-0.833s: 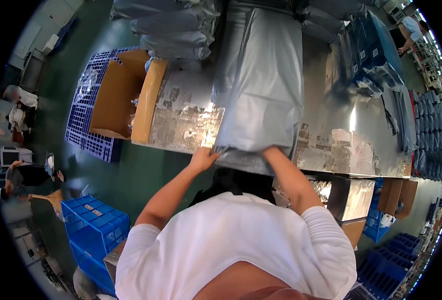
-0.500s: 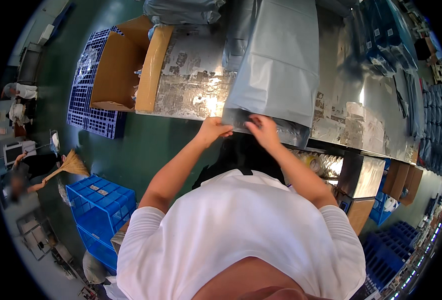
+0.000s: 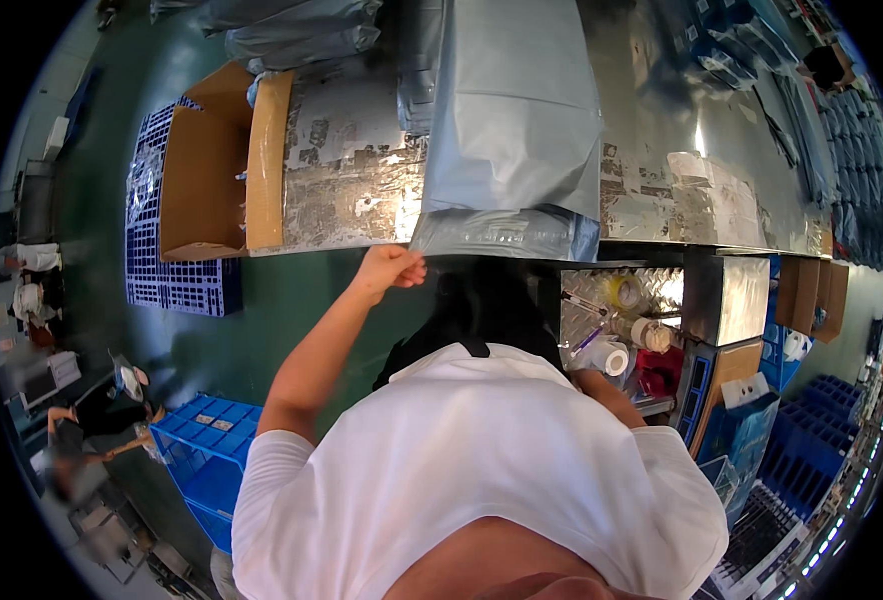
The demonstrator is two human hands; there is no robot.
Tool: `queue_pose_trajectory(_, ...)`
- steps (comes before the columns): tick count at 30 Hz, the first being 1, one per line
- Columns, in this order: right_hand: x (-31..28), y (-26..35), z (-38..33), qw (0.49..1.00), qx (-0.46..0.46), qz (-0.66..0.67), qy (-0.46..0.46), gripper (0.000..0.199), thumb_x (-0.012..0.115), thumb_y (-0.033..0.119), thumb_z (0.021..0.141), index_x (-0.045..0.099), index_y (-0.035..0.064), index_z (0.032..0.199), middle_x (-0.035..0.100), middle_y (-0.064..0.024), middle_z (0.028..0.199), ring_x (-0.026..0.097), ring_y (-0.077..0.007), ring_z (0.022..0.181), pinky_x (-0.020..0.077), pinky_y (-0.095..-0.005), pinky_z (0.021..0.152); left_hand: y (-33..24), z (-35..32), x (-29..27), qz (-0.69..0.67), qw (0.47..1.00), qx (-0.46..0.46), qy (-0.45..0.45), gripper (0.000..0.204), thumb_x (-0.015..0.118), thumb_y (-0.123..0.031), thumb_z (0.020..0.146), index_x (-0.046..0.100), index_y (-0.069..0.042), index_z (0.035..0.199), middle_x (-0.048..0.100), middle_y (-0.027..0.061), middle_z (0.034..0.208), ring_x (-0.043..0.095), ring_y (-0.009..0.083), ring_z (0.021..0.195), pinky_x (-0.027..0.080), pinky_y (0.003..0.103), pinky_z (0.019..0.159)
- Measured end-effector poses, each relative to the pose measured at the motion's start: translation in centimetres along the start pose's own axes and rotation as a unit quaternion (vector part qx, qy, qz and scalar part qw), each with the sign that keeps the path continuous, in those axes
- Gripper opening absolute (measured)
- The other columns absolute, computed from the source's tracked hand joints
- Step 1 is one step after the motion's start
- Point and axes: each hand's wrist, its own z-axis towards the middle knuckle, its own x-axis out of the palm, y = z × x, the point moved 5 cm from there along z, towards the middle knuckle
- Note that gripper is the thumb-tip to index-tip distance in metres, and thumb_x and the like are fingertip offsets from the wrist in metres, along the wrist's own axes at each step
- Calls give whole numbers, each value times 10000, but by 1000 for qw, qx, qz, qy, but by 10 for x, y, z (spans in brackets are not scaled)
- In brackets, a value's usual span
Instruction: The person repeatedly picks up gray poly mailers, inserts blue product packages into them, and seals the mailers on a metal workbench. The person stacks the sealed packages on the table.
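cardboard box (image 3: 202, 180) sits at the bench's (image 3: 342, 190) left end | left hand (image 3: 390, 268) pinches the near corner of the grey poly bag (image 3: 517, 130), which hangs over the bench edge: best kept taut and level | right hand is down by the tape rolls (image 3: 627, 330) on the shelf below, hidden, grip cannot be told

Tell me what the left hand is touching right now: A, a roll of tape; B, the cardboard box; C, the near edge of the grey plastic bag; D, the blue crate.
C: the left hand pinches the near corner of the grey plastic bag at the table's edge.
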Motion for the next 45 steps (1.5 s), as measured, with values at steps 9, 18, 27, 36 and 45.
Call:
queue_pose_trajectory(9, -359, 143, -214, 653, -278, -203, -675, 482, 475, -48, 690, 563, 133, 1128, 443, -101, 1266, 408, -262, 1189, 334, -408, 982, -124, -25, 24, 699, 399, 592, -40, 344, 566, -118, 754, 567, -140, 1097, 420, 114, 1299, 426, 207, 1170, 351, 367, 989)
queue_pose_trajectory(18, -433, 153, -187, 655, -438, 112, -606, 63, 560, 49, 754, 566, 26, 813, 594, -108, 742, 547, -253, 684, 460, -328, 700, -143, 29, 3, 444, 659, 592, -135, 125, 557, -76, 731, 576, -42, 850, 625, 119, 851, 601, 302, 843, 478, 341, 770)
queue_pose_trajectory(27, -484, 166, -92, 678, -201, 450, -545, 480, 455, 360, 903, 447, -42, 641, 382, -104, 488, 362, -133, 490, 331, -333, 485, -152, 130, -32, 46, 871, 355, -338, 351, 484, -220, 891, 480, 27, 642, 409, 30, 533, 349, 95, 541, 318, 307, 495)
queue_pose_trajectory(36, -491, 172, -69, 730, -230, 378, -521, 419, 434, 367, 885, 538, -17, 1016, 585, -104, 798, 529, -188, 688, 431, -346, 658, -156, 153, -14, 312, 860, 301, -268, 172, 479, -170, 826, 541, -10, 844, 576, 130, 743, 525, 174, 594, 423, 328, 586)
queue_pose_trajectory(45, -508, 231, -116, 544, -311, 770, -122, 680, 443, 567, 837, 417, 60, 1289, 480, -133, 1245, 456, -213, 1141, 350, -313, 961, -226, 136, 47, -331, 932, 145, -34, 581, 477, -489, 839, 440, -74, 1243, 509, 124, 1201, 536, 246, 1040, 432, 359, 893)
